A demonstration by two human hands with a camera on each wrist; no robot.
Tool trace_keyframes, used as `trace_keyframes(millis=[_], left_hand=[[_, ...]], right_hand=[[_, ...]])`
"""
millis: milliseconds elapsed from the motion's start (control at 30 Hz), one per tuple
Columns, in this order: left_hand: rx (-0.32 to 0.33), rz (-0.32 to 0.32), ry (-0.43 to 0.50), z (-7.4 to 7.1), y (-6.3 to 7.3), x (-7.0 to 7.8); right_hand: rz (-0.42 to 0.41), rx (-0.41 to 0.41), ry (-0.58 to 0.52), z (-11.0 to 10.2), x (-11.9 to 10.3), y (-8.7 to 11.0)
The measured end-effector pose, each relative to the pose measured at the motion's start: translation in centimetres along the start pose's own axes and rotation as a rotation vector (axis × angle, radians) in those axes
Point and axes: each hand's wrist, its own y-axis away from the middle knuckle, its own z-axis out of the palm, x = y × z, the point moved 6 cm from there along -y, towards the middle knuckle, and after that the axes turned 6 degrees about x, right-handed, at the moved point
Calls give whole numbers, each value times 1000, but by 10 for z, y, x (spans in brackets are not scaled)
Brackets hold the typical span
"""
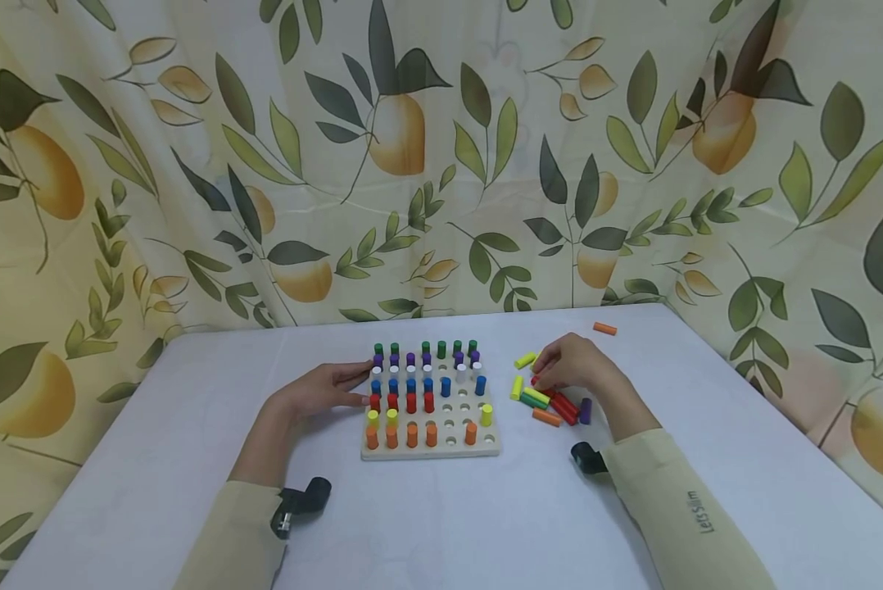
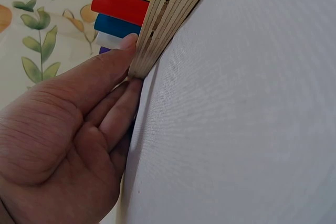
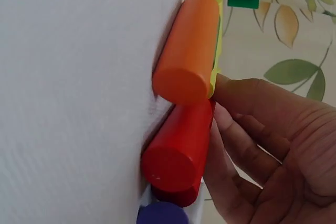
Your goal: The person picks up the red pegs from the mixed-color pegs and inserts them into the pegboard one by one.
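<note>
A pale wooden pegboard [image 1: 430,453] carries rows of upright cylindrical pegs in green, purple, white, blue, red, yellow and orange. My left hand [image 1: 323,388] rests against its left edge, thumb and fingers spread along the side; the left wrist view has the thumb tip beside the pegs and the layered plywood edge [image 2: 168,22]. Right of the board, my right hand [image 1: 576,363] pinches a red peg [image 1: 535,380], mostly hidden by the fingers. Under and beside that hand lies a loose pile with red pegs [image 1: 563,408], an orange peg [image 1: 546,417] and a purple peg [image 1: 585,410].
Yellow pegs [image 1: 517,388] and a green peg [image 1: 534,399] lie at the pile's left side. One orange peg [image 1: 604,329] sits apart near the table's back edge. A white cloth [image 1: 441,524] covers the table, and a fruit-patterned curtain [image 1: 441,229] hangs behind.
</note>
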Motion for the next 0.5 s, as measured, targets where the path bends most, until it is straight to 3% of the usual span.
trace_keyframes(millis=[500], left_hand=[[2,-5,23,1,0,0]], right_hand=[[12,-57,19,2,3,0]])
